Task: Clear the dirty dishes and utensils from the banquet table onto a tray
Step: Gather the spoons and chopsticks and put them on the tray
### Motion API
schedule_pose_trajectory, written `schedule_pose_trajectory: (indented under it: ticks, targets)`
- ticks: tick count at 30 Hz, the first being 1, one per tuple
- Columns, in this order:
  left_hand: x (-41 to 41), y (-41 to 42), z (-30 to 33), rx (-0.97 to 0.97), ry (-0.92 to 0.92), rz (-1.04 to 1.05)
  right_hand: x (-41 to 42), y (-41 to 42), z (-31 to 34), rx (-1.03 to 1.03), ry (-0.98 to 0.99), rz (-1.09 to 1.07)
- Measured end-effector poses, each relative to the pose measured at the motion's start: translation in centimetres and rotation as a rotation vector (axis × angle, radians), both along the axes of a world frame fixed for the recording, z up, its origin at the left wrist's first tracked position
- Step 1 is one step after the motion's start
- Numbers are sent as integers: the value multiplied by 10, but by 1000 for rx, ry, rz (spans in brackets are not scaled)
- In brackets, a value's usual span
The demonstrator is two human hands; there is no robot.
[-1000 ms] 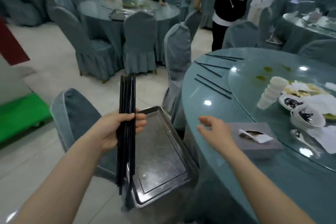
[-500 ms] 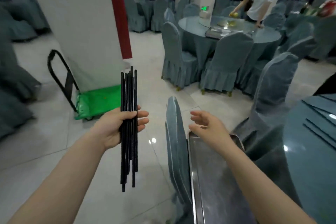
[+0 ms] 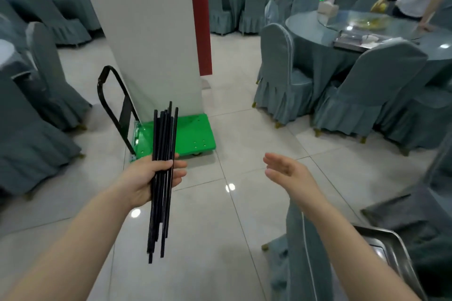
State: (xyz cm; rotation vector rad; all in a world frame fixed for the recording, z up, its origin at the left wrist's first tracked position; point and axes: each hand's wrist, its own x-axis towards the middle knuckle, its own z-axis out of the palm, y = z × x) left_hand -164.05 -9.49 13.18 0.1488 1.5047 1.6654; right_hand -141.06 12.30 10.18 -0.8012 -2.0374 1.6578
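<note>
The left hand [image 3: 149, 178] grips a bundle of black chopsticks [image 3: 161, 178] around its middle, the fingers curled round it; the right hand [image 3: 286, 170] is open and holds nothing, its fingers relaxed and spread a little. The long axis of the bundle stands almost upright, with uneven ends above and below the fist. The sticks are thin, straight and smooth, probably hard plastic, so I think they can slip out easily. The metal tray [image 3: 401, 255] lies low at the right edge, on a covered chair [image 3: 303, 252], just beside the right forearm and well apart from the left hand. So the bundle must go to the right and down across the body, and be laid flat. The tray is dull steel with a raised rim. Further away are glossy floor tiles, a green cart [image 3: 195, 134] by a white pillar, and soft pleated grey-blue chair covers round another worktop [image 3: 315, 29].
</note>
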Motion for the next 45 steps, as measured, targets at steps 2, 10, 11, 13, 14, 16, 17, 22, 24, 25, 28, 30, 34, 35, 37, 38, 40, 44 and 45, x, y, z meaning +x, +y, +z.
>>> schedule_pose_trajectory:
  ticks: [2, 10, 11, 13, 14, 16, 17, 22, 24, 25, 28, 30, 34, 35, 37, 38, 40, 44, 45]
  targets:
    - [-30, 9, -7, -30, -22, -5, -26, 11, -6, -34, -16, -17]
    - [-158, 81, -29, -72, -24, -110, -117, 58, -23, -75, -84, -140]
    - [-170, 94, -30, -74, -15, -151, -125, 62, -24, -76, -85, -166]
    - [-197, 127, -30, -77, 2, -264, -142, 75, -25, -87, -103, -230]
    - [-206, 145, -29, -67, 14, -311, -147, 82, -25, -87, -105, -257]
    - [-219, 183, -27, -54, 35, -398, -149, 98, -22, -85, -121, -321]
    - [-222, 199, -27, -53, 47, -439, -147, 104, -21, -85, -135, -355]
    - [-223, 308, -32, -41, 109, -669, -121, 158, -20, -63, -173, -615]
    - [-222, 351, -32, -42, 163, -731, -112, 183, -19, -48, -190, -702]
    - [-219, 374, -32, -40, 185, -766, -106, 198, -20, -37, -201, -746]
    - [-209, 444, -32, -37, 239, -857, -86, 243, -23, 4, -274, -822]
    - [-199, 487, -27, -30, 276, -904, -74, 270, -25, 22, -355, -858]
    - [-168, 578, -16, 24, 317, -974, -45, 321, -28, 8, -386, -986]
    - [-159, 600, -15, 23, 317, -1009, -37, 330, -28, -9, -383, -1017]
    - [-141, 635, -13, 30, 322, -1091, -21, 343, -30, -34, -395, -1053]
    - [-129, 658, -13, 36, 336, -1148, -12, 352, -30, -43, -399, -1081]
    - [-105, 702, -16, 53, 377, -1236, 6, 371, -31, -56, -393, -1152]
    - [-52, 784, -23, 90, 395, -1417, 34, 396, -33, -100, -387, -1356]
    - [-37, 803, -23, 100, 390, -1471, 40, 401, -32, -110, -400, -1405]
